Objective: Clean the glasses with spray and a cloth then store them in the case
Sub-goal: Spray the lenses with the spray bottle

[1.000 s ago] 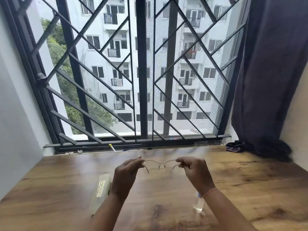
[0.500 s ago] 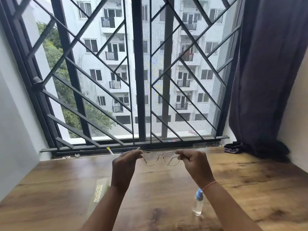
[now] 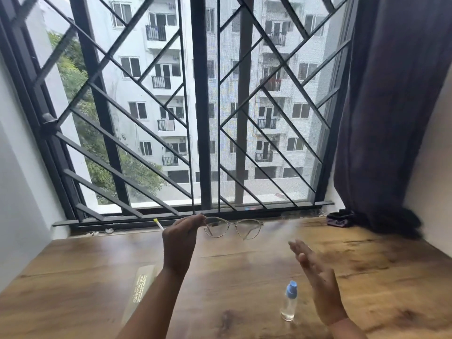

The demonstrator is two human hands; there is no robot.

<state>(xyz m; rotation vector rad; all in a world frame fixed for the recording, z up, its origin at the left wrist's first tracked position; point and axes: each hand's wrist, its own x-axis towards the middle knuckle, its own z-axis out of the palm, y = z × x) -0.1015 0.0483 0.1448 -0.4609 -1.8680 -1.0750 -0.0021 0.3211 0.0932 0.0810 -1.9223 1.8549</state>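
The left hand [image 3: 182, 237] pinches the glasses [image 3: 232, 227] by one end, held up above the wooden table [image 3: 367, 277] — the right hand [image 3: 318, 282] hovers spread and empty, just beside the spray bottle [image 3: 289, 302]. Spraying looks next — it calls for grasping that bottle.

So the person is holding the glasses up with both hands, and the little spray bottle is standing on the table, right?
Not quite. The head view shows only the left hand holding the glasses; the right hand is open and empty. The spray bottle does stand on the table.
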